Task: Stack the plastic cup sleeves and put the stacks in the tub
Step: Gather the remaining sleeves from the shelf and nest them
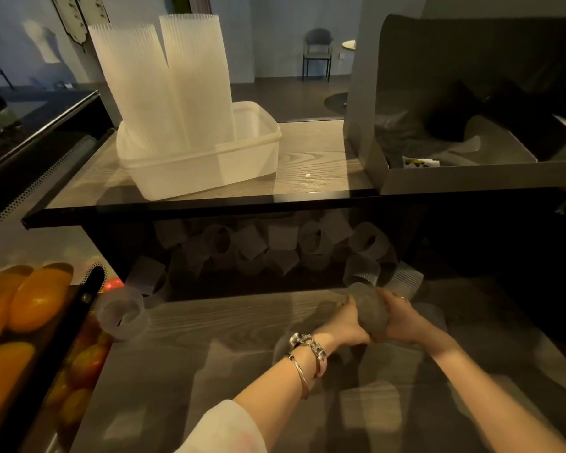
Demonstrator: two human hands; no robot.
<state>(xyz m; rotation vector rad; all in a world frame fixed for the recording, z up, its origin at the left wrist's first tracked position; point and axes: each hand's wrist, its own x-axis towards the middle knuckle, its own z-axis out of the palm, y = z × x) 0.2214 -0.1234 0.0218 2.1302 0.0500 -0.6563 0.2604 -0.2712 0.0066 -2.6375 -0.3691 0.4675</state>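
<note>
I've got both hands on one ribbed cup sleeve, left hand and right hand curled round it. It's below the tub, which holds two tall sleeve stacks.

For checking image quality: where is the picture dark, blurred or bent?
Head view: the lower shelf with loose sleeves is dim; the stack in both hands is shadowed and blurred; the tub is brightly lit; wide-angle edges bend.

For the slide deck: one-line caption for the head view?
Both hands, left hand and right hand, grip a sleeve stack; tub holds tall stacks.
</note>
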